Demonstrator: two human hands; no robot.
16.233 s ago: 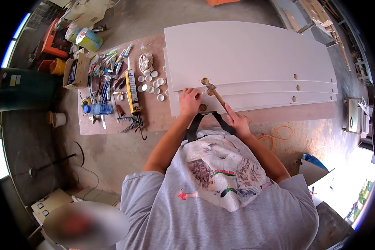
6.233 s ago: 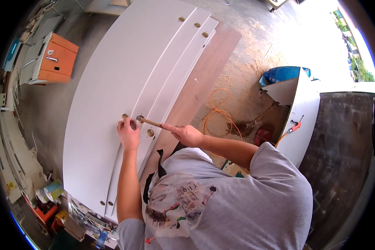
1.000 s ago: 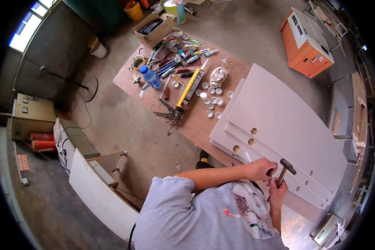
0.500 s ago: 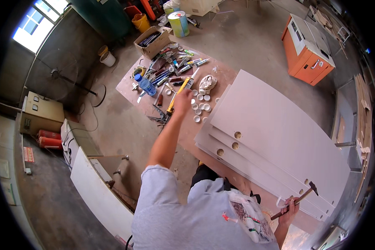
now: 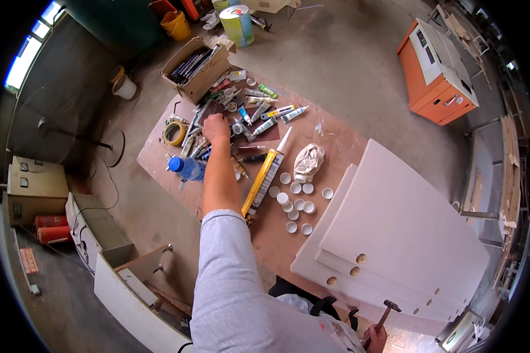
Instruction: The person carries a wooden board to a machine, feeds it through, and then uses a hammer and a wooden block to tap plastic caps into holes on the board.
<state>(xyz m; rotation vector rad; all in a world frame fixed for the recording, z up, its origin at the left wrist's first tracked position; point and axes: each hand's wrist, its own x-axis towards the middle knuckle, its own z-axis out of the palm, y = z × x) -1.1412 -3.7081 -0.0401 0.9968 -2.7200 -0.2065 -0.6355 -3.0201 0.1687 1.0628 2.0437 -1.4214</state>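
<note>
My left hand [image 5: 216,127] reaches far over the table into a heap of tubes and small tools, fingers curled downward. What they close on is hidden under the hand. A yellow caulking gun with a white-nozzled cartridge [image 5: 267,175] lies just right of my left forearm. A blue-capped bottle [image 5: 186,168] stands to its left, beside a roll of tape [image 5: 174,133]. Low at the right, my right hand [image 5: 376,339] grips a hammer [image 5: 385,317] by its wooden handle, head up.
Several white round caps [image 5: 295,187] and a crumpled white cloth [image 5: 308,162] lie right of the gun. Stacked pale panels [image 5: 406,217] with round holes cover the table's right side. A cardboard box [image 5: 196,69] stands at the far end; an orange machine [image 5: 439,76] is beyond.
My left hand has moved from beside the caulking gun farther forward and left, into the heap. The view has shifted nearer the table. The hammer stays in my right hand, lower in view.
</note>
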